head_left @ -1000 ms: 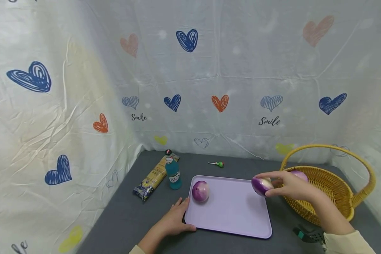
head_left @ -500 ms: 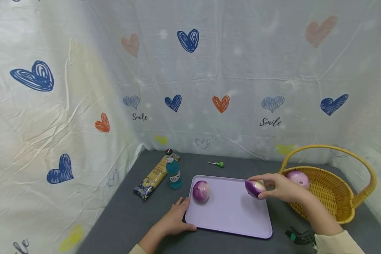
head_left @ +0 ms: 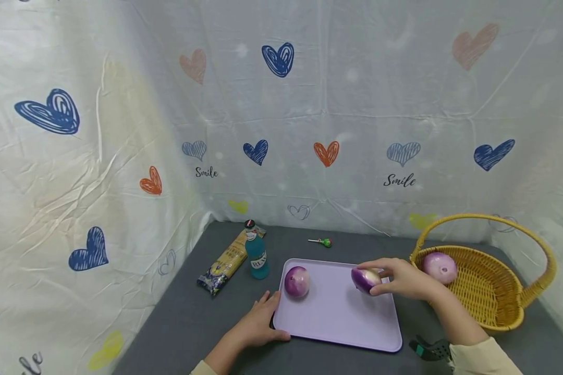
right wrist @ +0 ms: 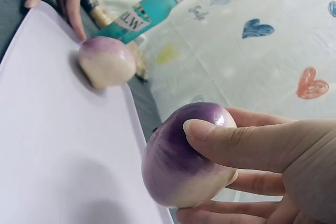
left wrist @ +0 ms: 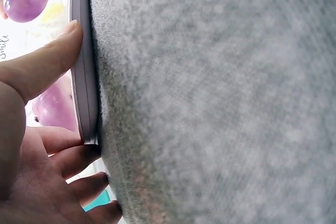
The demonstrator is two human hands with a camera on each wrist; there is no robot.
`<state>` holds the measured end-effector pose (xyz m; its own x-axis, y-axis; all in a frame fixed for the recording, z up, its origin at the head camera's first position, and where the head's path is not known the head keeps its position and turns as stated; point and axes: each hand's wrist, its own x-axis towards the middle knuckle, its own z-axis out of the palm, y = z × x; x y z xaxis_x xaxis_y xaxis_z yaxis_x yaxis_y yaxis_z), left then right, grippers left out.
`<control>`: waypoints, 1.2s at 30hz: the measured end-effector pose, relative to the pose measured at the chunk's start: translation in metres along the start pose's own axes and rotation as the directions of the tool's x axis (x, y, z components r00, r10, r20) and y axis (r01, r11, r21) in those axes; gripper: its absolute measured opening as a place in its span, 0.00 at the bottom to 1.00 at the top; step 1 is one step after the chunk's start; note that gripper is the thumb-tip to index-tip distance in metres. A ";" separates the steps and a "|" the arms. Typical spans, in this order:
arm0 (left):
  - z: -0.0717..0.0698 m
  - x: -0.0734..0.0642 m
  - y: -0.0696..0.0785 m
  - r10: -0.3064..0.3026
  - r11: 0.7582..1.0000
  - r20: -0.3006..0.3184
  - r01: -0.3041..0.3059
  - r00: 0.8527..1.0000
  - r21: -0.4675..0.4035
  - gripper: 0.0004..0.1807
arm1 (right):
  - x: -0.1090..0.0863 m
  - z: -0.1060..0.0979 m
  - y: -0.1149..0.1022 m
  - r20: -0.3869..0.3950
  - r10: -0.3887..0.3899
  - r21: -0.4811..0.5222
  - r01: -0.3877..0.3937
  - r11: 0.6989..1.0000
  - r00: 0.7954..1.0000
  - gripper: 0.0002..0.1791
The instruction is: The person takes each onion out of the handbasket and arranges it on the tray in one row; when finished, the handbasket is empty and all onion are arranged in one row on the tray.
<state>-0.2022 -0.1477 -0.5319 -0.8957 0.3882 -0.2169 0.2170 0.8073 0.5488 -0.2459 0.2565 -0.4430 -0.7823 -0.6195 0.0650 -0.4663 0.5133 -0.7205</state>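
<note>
My right hand (head_left: pixel 405 279) holds a purple-and-white onion (head_left: pixel 365 280) above the right half of the lilac tray (head_left: pixel 328 323). In the right wrist view the thumb lies on the purple side of this onion (right wrist: pixel 181 161), with the fingers behind and below it. A second onion (head_left: pixel 297 282) sits on the tray near its left edge. At the tray's front left corner my left hand (head_left: pixel 258 324) rests with spread fingers. The left wrist view has its thumb (left wrist: pixel 60 51) against the tray's side wall (left wrist: pixel 84 85) and the fingertips around the corner.
A yellow wicker basket (head_left: pixel 490 291) with a tall handle stands right of the tray, another onion (head_left: pixel 440 268) inside. Behind left are a blue bottle (head_left: pixel 257 255) and a long golden packet (head_left: pixel 230 263). A green lollipop (head_left: pixel 326 242) lies beyond the tray.
My right hand has carried the onion leftward from the tray's right edge to over the tray. More of the onion in the basket shows. The left hand has stayed at the corner.
</note>
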 end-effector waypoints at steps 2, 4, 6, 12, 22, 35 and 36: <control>0.000 0.000 0.000 0.002 1.000 0.000 -0.002 1.000 -0.002 0.59 | 0.003 0.003 0.000 -0.002 0.002 0.012 -0.002 1.000 1.000 0.31; 0.001 0.000 0.000 0.003 1.000 0.000 -0.003 1.000 -0.002 0.59 | 0.005 0.006 0.000 0.005 0.003 0.024 -0.003 1.000 1.000 0.31; 0.001 0.001 0.000 0.006 1.000 0.000 -0.006 1.000 0.000 0.59 | 0.007 0.009 -0.001 0.010 0.014 0.029 -0.014 0.999 1.000 0.31; 0.003 0.002 -0.001 0.015 1.000 0.001 -0.015 1.000 0.009 0.59 | 0.014 0.015 -0.003 0.012 0.006 0.026 -0.007 1.000 1.000 0.31; 0.000 0.000 0.001 -0.001 1.000 0.007 0.001 1.000 -0.006 0.59 | 0.029 0.037 0.000 -0.008 -0.013 0.056 0.014 0.998 1.000 0.31; 0.000 0.000 0.001 -0.013 1.000 0.004 0.013 1.000 -0.014 0.59 | 0.046 0.055 0.000 -0.051 0.016 0.008 -0.016 1.000 0.999 0.30; 0.000 0.000 0.001 -0.013 1.000 0.002 0.013 1.000 -0.013 0.59 | 0.048 0.057 -0.001 -0.055 0.007 -0.002 -0.007 1.000 0.998 0.30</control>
<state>-0.2018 -0.1472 -0.5311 -0.8974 0.3789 -0.2258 0.2005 0.8064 0.5563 -0.2591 0.1926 -0.4786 -0.8070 -0.5823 0.0984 -0.4619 0.5185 -0.7196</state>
